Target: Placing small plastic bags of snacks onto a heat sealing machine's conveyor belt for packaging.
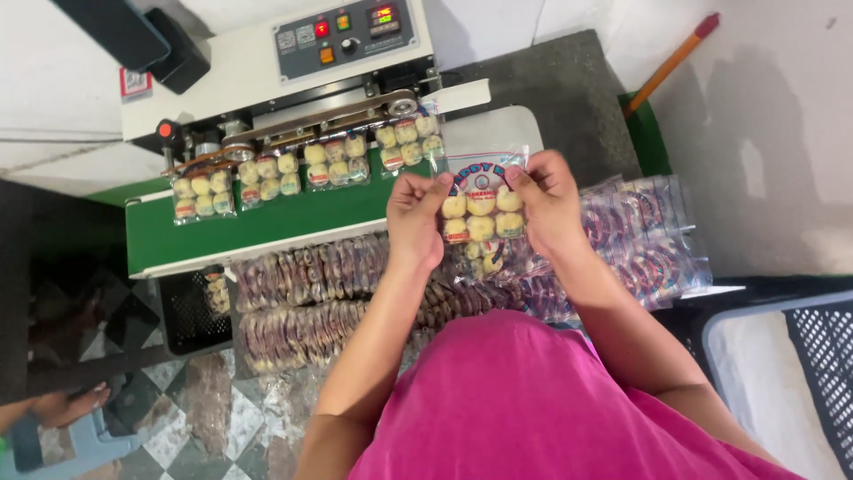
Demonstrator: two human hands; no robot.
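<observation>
One pouch in hand, four on the belt

Your left hand and right hand pinch a clear plastic pouch of pale round biscuits by its top corners with the fingers, beside the green conveyor belt; four filled pouches already ride it, and stacked pouches wait below.

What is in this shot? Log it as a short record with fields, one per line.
left hand: pinches the left edge of the clear packet of round pale cookies
right hand: pinches the packet's right edge
packet position: held upright above the green conveyor belt
on the belt: four filled packets in a row under the sealing machine
below the belt: rows of stacked packets
right side: black crate
</observation>
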